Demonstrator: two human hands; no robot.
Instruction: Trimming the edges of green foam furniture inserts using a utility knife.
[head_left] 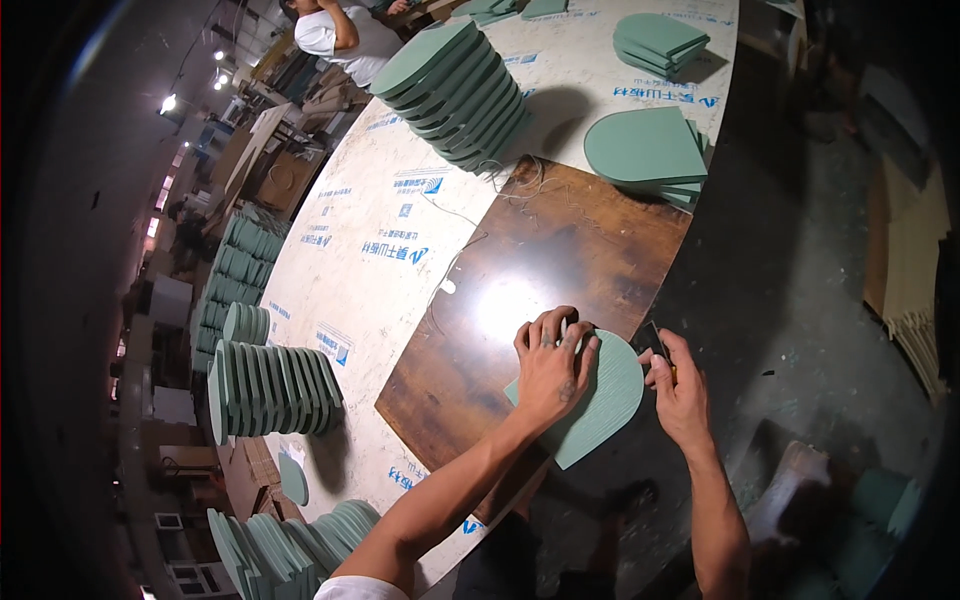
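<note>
A green panel (605,395) with one rounded end lies at the edge of a brown wooden board, partly overhanging it. My left hand (553,360) presses on the panel with bent fingers and holds it against the board. Beside the panel's rounded edge, my right hand (680,390) is closed around a small knife (657,342). The knife's dark blade points up and away, and a bit of yellow handle shows between the fingers. Most of the handle is hidden in the hand.
The brown board (570,215) lies on a white printed table (350,215). Green panels stand in a tall stack (455,95), a flat pile (645,150), a far pile (660,42) and rows (275,390) on the left. Loose cord (520,180) lies behind. Another person (350,40) is beyond the table.
</note>
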